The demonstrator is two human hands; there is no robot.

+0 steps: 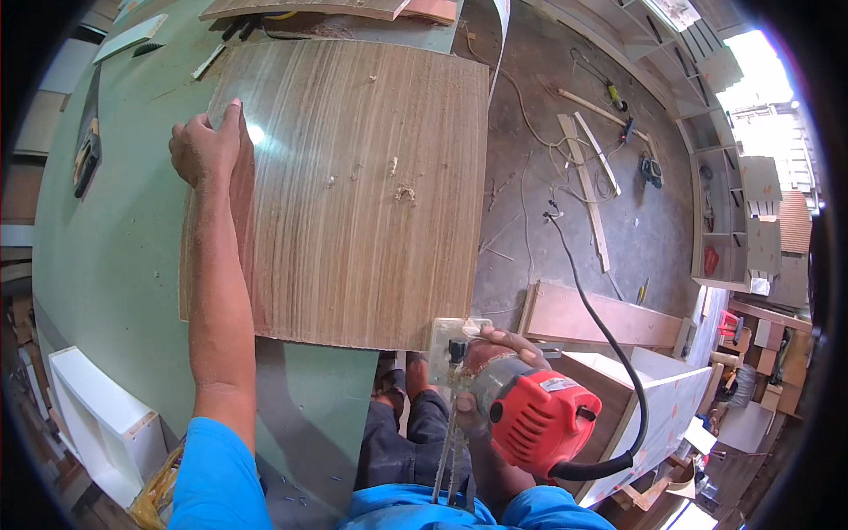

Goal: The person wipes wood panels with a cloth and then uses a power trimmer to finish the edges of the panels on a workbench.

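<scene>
A brown wood-grain board (353, 221) lies flat on the green worktop, its right edge reaching past the worktop's side. At its left edge, my left hand (208, 146) is closed around the rim with the arm stretched forward. My right hand (512, 343) wraps the neck of a red trim router (543, 420), tilted at the board's near right corner. The router's clear base plate (450, 340) meets that corner; the bit cannot be made out. A black cord runs from the router's end. Wood shavings (405, 192) are scattered on the board.
The green worktop (106, 230) carries a handsaw (87, 159) at left and more boards (309, 7) at the far end. A white drawer-like box (102, 424) stands at lower left. Cords and wood strips (583, 190) litter the floor at right, near a cabinet carcass (654, 397).
</scene>
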